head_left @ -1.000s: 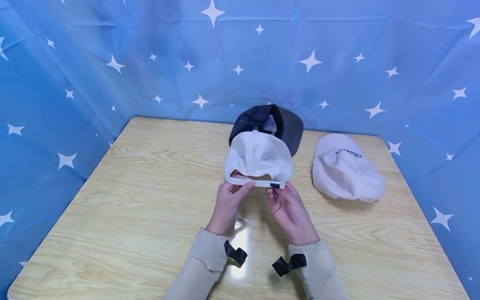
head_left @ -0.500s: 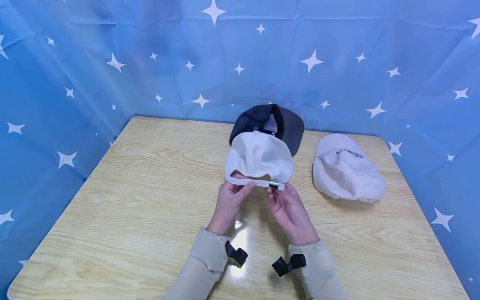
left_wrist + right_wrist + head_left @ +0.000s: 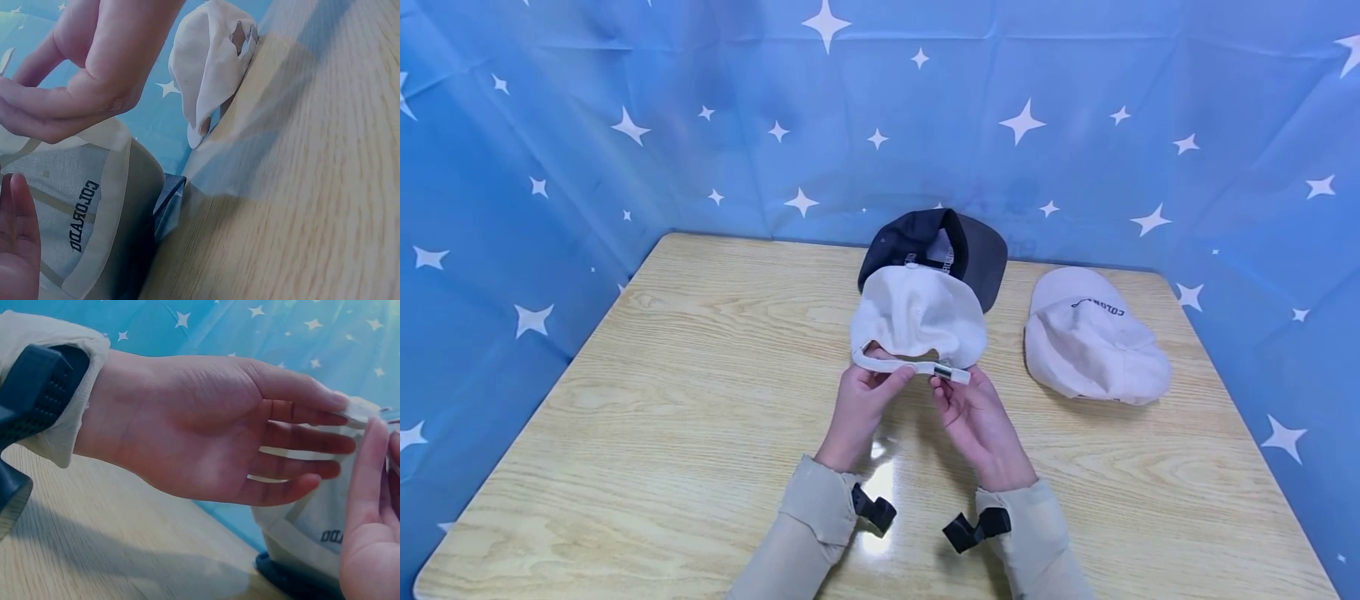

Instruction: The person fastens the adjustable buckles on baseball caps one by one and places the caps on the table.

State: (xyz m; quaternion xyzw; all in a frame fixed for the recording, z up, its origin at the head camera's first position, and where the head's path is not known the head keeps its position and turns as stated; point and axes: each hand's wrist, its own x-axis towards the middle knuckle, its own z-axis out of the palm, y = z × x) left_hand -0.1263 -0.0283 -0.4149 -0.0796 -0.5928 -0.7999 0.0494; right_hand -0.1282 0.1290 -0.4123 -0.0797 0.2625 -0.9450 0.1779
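A white cap (image 3: 917, 304) is turned with its back opening toward me in the head view. Both hands hold its adjustment strap. My left hand (image 3: 853, 417) pinches the strap between thumb and fingers at the left and middle. Beside the metal buckle (image 3: 942, 372), my right hand (image 3: 981, 429) grips the strap's other end, whose white tail sticks out past the buckle. In the left wrist view the cap's inside (image 3: 47, 181) shows, with dark lettering. The right wrist view has the left palm (image 3: 206, 431) side-on, its thumb and fingertips meeting at the strap.
Just behind the held cap lies a dark cap (image 3: 887, 242) with a grey brim, partly overlapped by it. Another pale cap (image 3: 1093, 354) with dark lettering lies to the right. The wooden table (image 3: 662, 400) is backed by a blue star-patterned cloth (image 3: 700, 158).
The buckle has slid slightly left along the strap, and more of the white tail now shows to its right. The hands have barely moved; the other caps lie still.
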